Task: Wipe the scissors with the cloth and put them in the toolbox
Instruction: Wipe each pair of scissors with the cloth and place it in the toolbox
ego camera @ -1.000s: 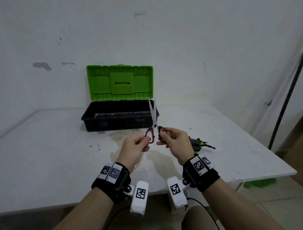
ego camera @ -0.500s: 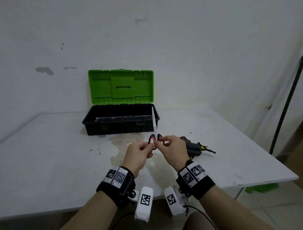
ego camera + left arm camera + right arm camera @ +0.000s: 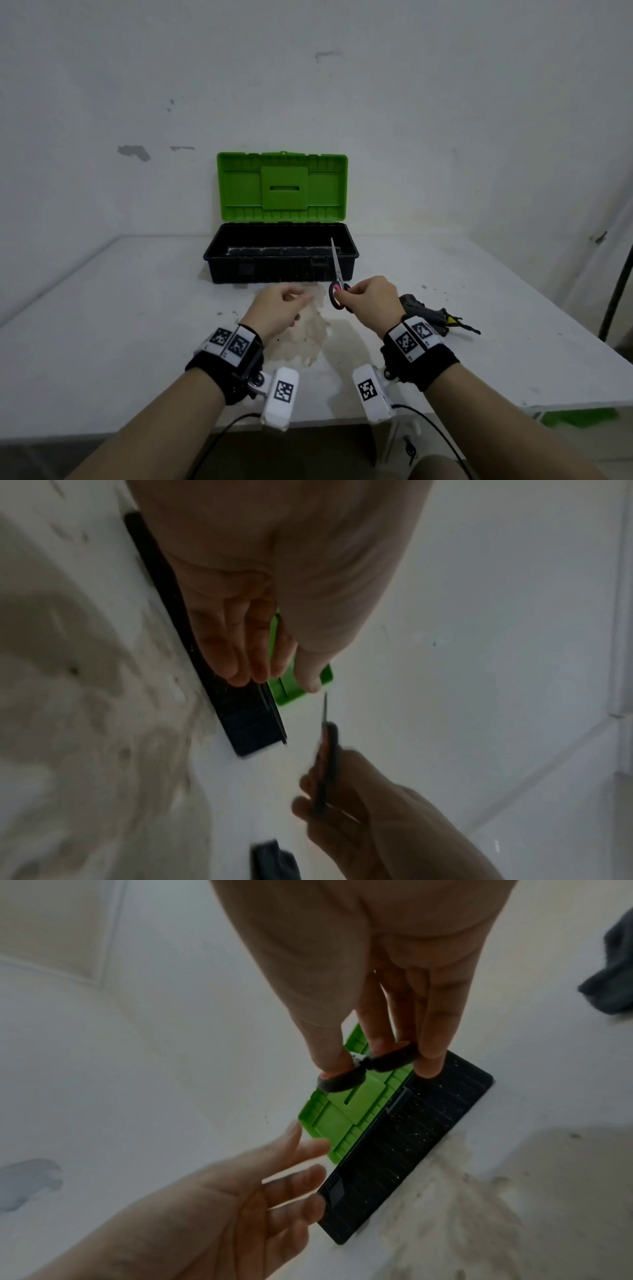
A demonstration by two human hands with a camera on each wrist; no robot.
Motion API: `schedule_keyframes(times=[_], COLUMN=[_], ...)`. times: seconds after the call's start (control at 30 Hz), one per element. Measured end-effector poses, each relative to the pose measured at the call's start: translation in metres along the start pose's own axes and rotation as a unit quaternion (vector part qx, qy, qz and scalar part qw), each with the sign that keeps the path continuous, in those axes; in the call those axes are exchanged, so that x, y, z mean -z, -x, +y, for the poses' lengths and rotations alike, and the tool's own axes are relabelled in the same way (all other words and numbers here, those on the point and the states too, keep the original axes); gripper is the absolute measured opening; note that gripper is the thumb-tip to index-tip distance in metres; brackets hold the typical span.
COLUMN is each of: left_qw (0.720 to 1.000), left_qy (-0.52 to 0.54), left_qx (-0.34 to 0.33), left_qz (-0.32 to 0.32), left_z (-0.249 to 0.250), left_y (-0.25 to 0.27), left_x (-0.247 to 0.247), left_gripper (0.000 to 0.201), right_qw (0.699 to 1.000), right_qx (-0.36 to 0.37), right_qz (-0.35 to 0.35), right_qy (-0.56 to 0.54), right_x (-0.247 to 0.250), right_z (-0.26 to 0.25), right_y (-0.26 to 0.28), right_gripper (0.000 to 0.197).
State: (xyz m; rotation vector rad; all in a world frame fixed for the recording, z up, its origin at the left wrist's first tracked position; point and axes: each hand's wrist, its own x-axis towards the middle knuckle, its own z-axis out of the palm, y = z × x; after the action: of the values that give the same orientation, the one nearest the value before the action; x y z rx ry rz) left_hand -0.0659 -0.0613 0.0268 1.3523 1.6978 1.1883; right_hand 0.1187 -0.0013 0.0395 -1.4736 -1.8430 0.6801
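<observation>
Scissors in your right hand, toolbox open: placement step in hand.

Your right hand (image 3: 371, 299) grips the scissors (image 3: 337, 274) by the loops, fingers curled on them, blades closed and pointing up across the right end of the toolbox (image 3: 281, 255) at frame centre. Your left hand (image 3: 279, 308) holds nothing, fingers loosely apart, just left of the scissors. The cloth (image 3: 426, 313) lies crumpled on the desk (image 3: 102, 325) at centre right, behind your right wrist. Judged from this, wiping looks finished and stowing remains. The next move calls for carrying the scissors forward over the black tray, tipping the blades down flat, and loosening the grip only once inside.
</observation>
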Motion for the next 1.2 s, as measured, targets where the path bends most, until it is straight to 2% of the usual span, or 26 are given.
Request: schedule_keyframes(times=[0.2, 0.3, 0.43, 0.57, 0.73, 0.87, 0.97, 1.1, 1.2], left_qw=[0.991, 0.98, 0.968, 0.975, 0.982, 0.973, 0.962, 0.958, 0.956], left_qy=[-0.079, -0.108, -0.13, -0.095, 0.077, 0.165, 0.211, 0.235, 0.247], left_qx=[0.006, 0.019, 0.058, 0.103, 0.127, 0.134, 0.151, 0.147, 0.143], left_qz=[0.108, 0.165, 0.206, 0.173, 0.114, 0.086, 0.085, 0.076, 0.07], left_z=[-0.021, -0.038, -0.05, -0.077, -0.091, -0.099, -0.104, -0.105, -0.106], left_y=[-0.06, -0.097, -0.133, -0.17, -0.191, -0.197, -0.201, -0.204, -0.204], left_x=[0.086, 0.121, 0.158, 0.184, 0.188, 0.189, 0.19, 0.19, 0.191], left_gripper=[0.018, 0.027, 0.031, 0.031, 0.019, 0.018, 0.009, 0.01, 0.016], right_qw=[0.998, 0.996, 0.994, 0.99, 0.976, 0.952, 0.937, 0.885, 0.874], right_qx=[0.028, 0.035, 0.038, 0.027, 0.015, 0.023, 0.06, 0.125, 0.121], right_qz=[-0.009, -0.021, -0.035, -0.068, -0.13, -0.201, -0.233, -0.254, -0.254], right_qy=[0.051, 0.081, 0.099, 0.123, 0.175, 0.23, 0.252, 0.371, 0.397], right_x=[-0.008, -0.019, -0.047, -0.081, -0.127, -0.159, -0.175, -0.201, -0.214], right_z=[-0.031, -0.053, -0.08, -0.108, -0.145, -0.16, -0.162, -0.169, -0.172], right_y=[-0.04, -0.064, -0.098, -0.135, -0.176, -0.197, -0.204, -0.205, -0.208], right_gripper=[0.054, 0.056, 0.057, 0.052, 0.054, 0.051, 0.044, 0.013, 0.026])
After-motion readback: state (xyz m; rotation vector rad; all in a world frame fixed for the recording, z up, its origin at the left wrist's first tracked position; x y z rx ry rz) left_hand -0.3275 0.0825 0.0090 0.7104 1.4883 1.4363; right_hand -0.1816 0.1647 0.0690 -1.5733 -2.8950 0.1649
